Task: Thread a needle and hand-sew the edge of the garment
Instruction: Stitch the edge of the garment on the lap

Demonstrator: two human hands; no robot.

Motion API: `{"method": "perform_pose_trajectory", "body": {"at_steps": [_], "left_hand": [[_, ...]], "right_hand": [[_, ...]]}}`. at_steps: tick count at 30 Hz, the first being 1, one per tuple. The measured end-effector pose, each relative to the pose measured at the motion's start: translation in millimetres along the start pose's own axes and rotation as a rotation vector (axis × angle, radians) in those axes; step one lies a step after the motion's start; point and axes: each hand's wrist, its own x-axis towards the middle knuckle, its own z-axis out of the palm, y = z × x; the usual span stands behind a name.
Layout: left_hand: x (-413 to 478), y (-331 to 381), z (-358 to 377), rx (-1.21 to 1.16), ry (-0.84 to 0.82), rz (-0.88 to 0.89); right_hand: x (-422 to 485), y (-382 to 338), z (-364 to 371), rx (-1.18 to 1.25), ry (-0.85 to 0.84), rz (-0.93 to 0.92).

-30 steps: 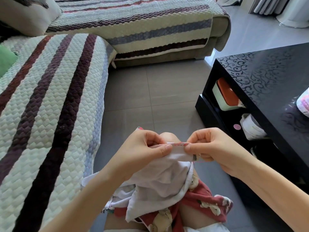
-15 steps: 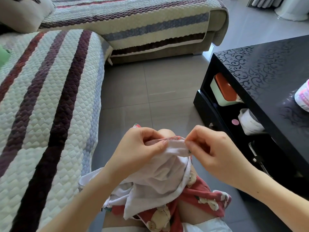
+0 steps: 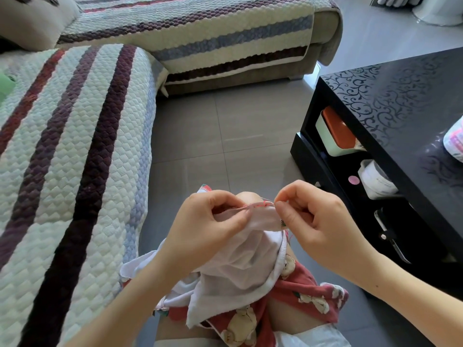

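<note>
Pinched shut at the fingertips (image 3: 278, 205) of the right hand (image 3: 318, 219): thumb and forefinger closed on something very fine at the right end of the folded edge (image 3: 253, 207), other fingers curled under. Probably the needle in that pinch, though too thin to make out. Red thread (image 3: 263, 203) in small stitches along the fold, with a loose strand trailing down past the right palm.

Across the fold, the left hand (image 3: 208, 221) gripping the same edge between thumb and forefinger, the span between the two hands held taut just above a bare knee (image 3: 246, 196).

Below, the rest of the garment (image 3: 238, 266): thin white cloth, draped limp over the lap and red printed shorts (image 3: 303, 289). Light, soft, no stiffness of its own; apt to slump and slide unless pinched. Best taken right at the doubled edge, close on either side of the stitching point, with gentle tension only. Too hard a pull likely to pucker the seam or snap the thread. Needle small and slippery, easy to lose in the folds; best held firmly by the shank.

Further out: striped quilted sofa (image 3: 75, 146) to the left, grey tiled floor (image 3: 225, 136) ahead, glossy black table (image 3: 400, 101) to the right.
</note>
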Motion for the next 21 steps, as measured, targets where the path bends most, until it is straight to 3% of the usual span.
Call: {"method": "perform_pose_trajectory", "body": {"at_steps": [7, 21], "left_hand": [[4.2, -1.2, -1.1, -0.167, -0.068, -0.255], [4.4, 2.8, -2.4, -0.167, -0.094, -0.225]], "right_hand": [[-0.4, -0.1, 2.9, -0.054, 0.0, -0.03], [5.7, -2.1, 4.7, -0.068, 0.001, -0.031]]}}
